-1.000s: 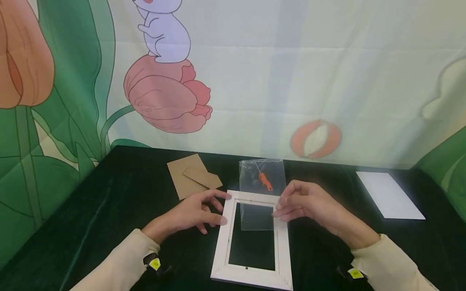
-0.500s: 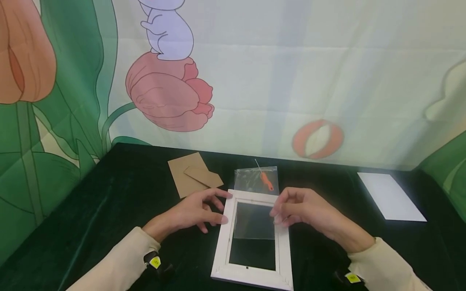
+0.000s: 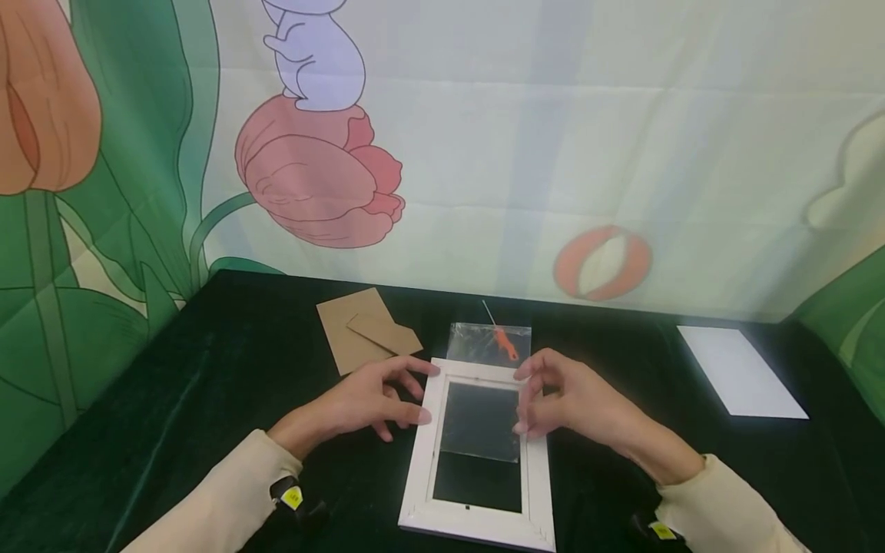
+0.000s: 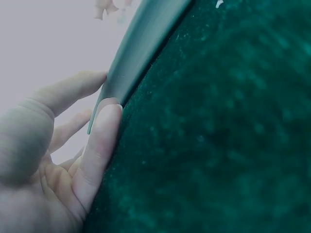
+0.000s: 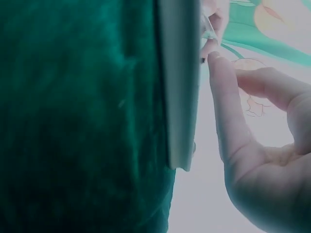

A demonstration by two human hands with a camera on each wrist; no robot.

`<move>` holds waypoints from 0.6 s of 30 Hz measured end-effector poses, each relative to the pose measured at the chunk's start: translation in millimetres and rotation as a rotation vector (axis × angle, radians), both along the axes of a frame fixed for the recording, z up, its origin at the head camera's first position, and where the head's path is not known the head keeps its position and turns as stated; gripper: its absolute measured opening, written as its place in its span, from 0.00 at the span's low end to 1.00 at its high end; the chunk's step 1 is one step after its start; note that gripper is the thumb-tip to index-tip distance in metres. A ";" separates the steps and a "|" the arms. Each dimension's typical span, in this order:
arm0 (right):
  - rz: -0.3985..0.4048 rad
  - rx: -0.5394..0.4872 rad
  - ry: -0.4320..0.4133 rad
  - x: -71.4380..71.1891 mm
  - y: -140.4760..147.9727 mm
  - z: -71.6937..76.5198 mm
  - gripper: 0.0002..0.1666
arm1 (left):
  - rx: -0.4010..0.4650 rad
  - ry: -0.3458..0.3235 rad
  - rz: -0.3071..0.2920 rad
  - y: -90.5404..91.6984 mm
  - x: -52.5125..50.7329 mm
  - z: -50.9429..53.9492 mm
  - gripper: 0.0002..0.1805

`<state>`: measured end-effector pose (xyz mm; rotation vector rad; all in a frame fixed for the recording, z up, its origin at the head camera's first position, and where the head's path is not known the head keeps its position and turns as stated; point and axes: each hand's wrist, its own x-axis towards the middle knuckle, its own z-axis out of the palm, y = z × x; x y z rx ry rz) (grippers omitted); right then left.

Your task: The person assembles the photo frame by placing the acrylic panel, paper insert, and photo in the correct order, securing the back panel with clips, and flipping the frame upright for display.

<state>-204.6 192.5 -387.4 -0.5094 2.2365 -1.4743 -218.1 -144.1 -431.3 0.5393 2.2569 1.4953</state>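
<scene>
"Left hand (image 3: pixel 380 395) rests loosely spread fingertips on the white frame (image 3: pixel 484 526), flat on the dark cloth (image 3: pixel 228 399). And the right?"
"Right hand (image 3: pixel 574 395): thumb and forefinger stand apart over the opposite rail; whether they touch anything, I can't tell."
"What's changed?"
"The clear sheet (image 3: pixel 480 422) has slid nearer, filling more of the frame's opening, so its placing seems unfinished."
"Any writing?"
"Yellow labels (image 3: pixel 291 498) at the wrists, too small to read."

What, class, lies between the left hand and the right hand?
In the head view, the white frame lies between the left hand and the right hand; a clear sheet shows there too.
</scene>
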 end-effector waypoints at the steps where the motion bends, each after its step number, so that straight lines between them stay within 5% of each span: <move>1: 0.007 0.008 0.010 -0.3 -0.2 -0.8 0.39 | 0.000 0.001 0.000 0.1 0.0 -0.2 0.35; 10: 0.052 -0.045 0.028 -3.0 -0.8 -7.0 0.70 | -0.004 0.007 -0.002 -0.4 1.6 0.3 0.35; 18: 0.053 -0.052 0.066 -4.0 -0.9 -8.3 0.73 | 0.011 0.003 -0.014 -0.4 0.9 1.8 0.35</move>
